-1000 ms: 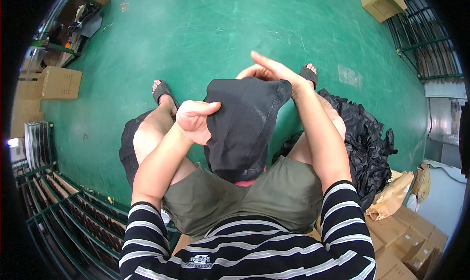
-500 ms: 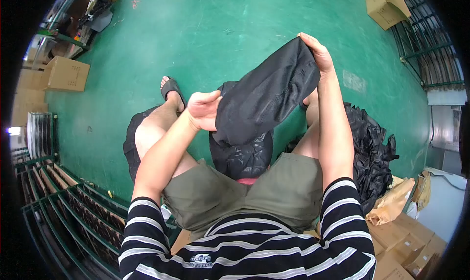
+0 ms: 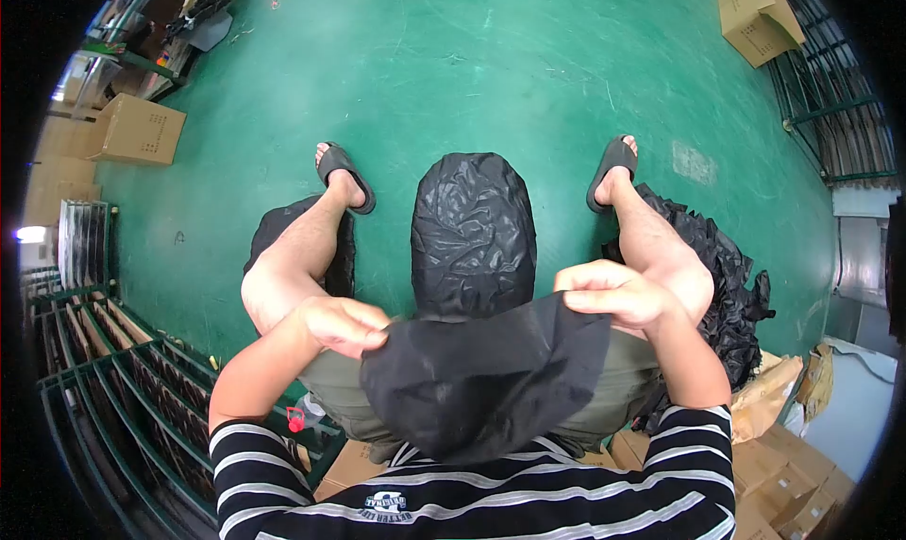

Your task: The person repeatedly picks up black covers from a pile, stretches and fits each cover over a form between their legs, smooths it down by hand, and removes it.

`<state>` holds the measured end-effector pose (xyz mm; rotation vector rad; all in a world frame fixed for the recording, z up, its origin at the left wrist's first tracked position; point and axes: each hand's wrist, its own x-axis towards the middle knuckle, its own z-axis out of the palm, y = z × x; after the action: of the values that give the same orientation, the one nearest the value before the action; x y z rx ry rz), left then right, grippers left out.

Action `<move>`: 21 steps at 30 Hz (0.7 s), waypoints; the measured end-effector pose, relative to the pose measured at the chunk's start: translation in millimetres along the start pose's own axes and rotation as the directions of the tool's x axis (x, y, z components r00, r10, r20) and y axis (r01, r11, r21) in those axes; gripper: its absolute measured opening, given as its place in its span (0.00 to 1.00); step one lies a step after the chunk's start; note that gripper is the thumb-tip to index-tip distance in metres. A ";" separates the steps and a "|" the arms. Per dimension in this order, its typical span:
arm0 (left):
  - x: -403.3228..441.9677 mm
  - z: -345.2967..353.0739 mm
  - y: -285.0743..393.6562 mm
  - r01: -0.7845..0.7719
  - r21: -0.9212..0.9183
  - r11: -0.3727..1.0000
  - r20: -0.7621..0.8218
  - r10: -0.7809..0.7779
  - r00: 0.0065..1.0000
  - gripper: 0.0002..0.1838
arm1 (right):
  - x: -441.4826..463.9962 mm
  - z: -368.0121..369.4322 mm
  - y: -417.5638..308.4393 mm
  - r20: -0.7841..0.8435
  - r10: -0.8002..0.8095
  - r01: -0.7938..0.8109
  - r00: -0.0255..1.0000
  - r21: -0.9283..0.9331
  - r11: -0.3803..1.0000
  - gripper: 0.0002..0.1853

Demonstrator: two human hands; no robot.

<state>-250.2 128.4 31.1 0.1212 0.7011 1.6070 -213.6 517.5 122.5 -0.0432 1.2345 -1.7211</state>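
Observation:
A piece of black fabric point(image 3: 481, 380), thin and slightly shiny with a rounded lower edge, hangs over my lap between both hands. My left hand point(image 3: 347, 326) pinches its left upper corner. At the right upper corner, my right hand point(image 3: 613, 293) grips it between thumb and fingers. Just beyond, between my legs, lies a wrinkled black fabric pile point(image 3: 475, 229) with a rounded far end; the held fabric hides its near end. Outside my right leg is a crumpled heap of black fabric point(image 3: 741, 295). More black fabric point(image 3: 281, 225) lies beside my left leg.
Green floor point(image 3: 528, 68) stretches ahead. Cardboard boxes stand at the left point(image 3: 142, 130) and far right point(image 3: 755, 21). A green metal rack point(image 3: 142, 380) is close on my left, with a red-capped bottle point(image 3: 300, 415) near it. Brown paper point(image 3: 766, 398) and more cartons point(image 3: 779, 479) sit at the right.
Both hands have drawn the black fabric back from over the floor to my lap and stretched it sideways. The pile between my legs now shows. My right hand moved nearest to me.

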 end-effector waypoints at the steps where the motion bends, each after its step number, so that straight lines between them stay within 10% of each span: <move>1: 0.8 -3.2 -3.9 0.003 -0.040 0.999 -0.019 -0.004 1.000 0.27 | 11.3 -3.6 10.2 0.126 0.016 -0.015 0.992 -0.010 1.000 0.10; 11: 73.0 -146.1 17.4 -0.147 -0.027 0.989 -0.428 0.121 0.896 0.17 | 188.1 -157.6 65.1 -0.245 0.065 -0.101 0.967 -0.136 0.986 0.10; 21: 139.5 -237.7 48.7 -0.164 0.039 0.986 -0.822 0.125 0.556 0.13 | 279.4 -224.8 79.5 -0.698 0.110 -0.154 0.708 -0.001 0.988 0.14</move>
<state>-428.4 171.7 -180.3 -0.6900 1.4097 1.8123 -422.7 476.2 -176.6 0.7167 1.7823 -1.6124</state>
